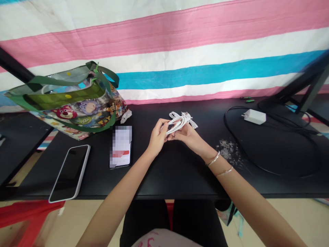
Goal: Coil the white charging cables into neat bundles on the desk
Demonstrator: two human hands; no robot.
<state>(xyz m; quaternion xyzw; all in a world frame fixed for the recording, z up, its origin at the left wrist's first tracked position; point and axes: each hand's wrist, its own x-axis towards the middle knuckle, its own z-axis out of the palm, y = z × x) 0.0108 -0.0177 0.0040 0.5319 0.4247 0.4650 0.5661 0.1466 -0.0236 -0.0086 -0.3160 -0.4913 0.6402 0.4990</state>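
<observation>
A coiled white cable (180, 122) is bunched between my hands above the black table (177, 175). My left hand (156, 136) is shut on the coil's near end, and my right hand (186, 134) holds it from below and to the right. Thin bangles (219, 163) circle my right wrist. Left of my hands lies a smartphone (120, 146) with a lit, blurred screen. Farther left is a second phone (70, 173) in a white case, its screen dark.
A cartoon-printed tote bag (77, 103) with green handles lies at the left. A white charger (254, 116) trails a black cable (267, 164) at the right, near small green sticks (246, 99) and scattered debris (229, 150). A striped tarp (180, 58) hangs behind the table.
</observation>
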